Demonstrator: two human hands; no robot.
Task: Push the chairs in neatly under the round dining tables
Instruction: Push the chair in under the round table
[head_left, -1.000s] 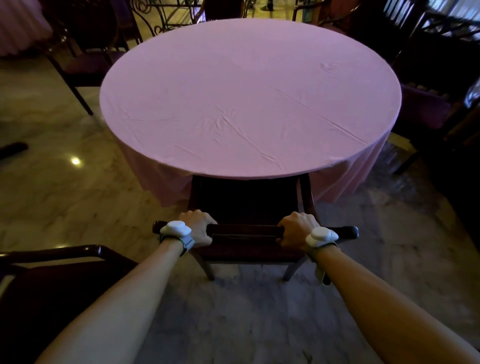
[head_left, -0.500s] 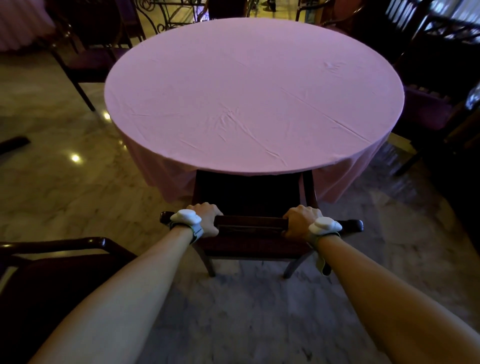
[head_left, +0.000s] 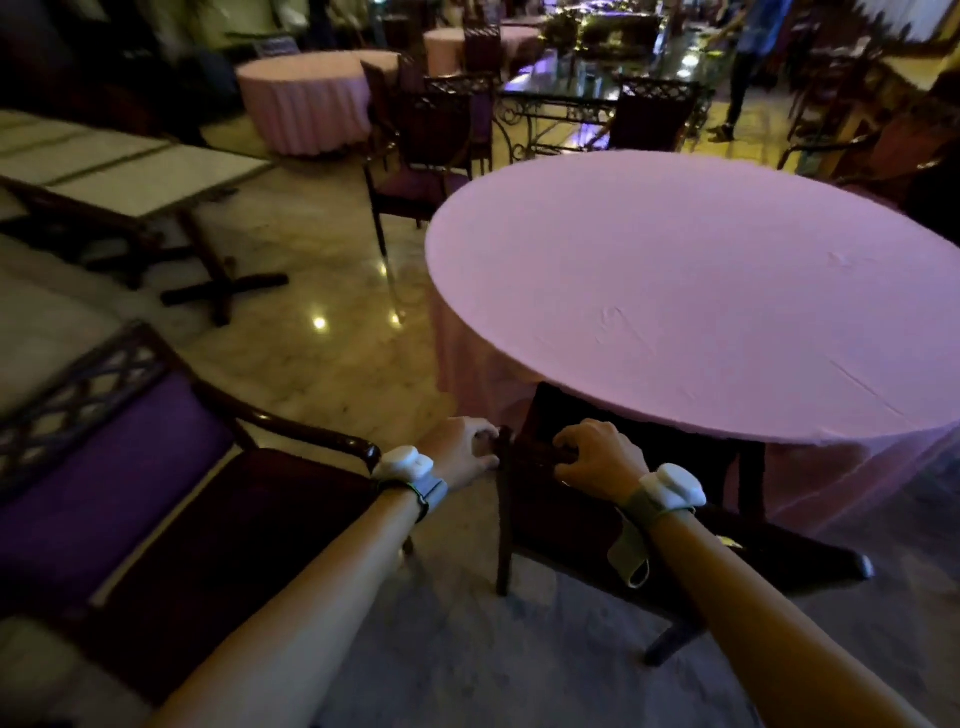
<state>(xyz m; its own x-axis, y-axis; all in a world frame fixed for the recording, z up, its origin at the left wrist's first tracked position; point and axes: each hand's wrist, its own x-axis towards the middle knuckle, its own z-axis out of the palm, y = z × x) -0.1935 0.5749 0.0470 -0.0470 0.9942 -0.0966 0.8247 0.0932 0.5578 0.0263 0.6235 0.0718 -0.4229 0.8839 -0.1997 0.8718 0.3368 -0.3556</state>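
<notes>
Dim dining room, pink tabletop (head_left: 701, 301) ahead of you. Your right hand (head_left: 597, 457) grips the chair (head_left: 524, 499) back's top rail. Your left hand (head_left: 462, 452) clutches its end.

Dark wooden chair (head_left: 613, 525) tucked partly under round pink-clothed bench (head_left: 701, 291), at 6 o'clock of it. Left hand (head_left: 460, 452) gripping the top rail's end; right hand (head_left: 597, 457) curled over the rail just beside. Purple-cushioned chair (head_left: 130, 467) at 9 o'clock, apart.

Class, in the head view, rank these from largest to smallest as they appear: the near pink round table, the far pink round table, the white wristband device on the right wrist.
1. Near pink round table
2. Far pink round table
3. White wristband device

Nearness inflates the first and third.
</notes>
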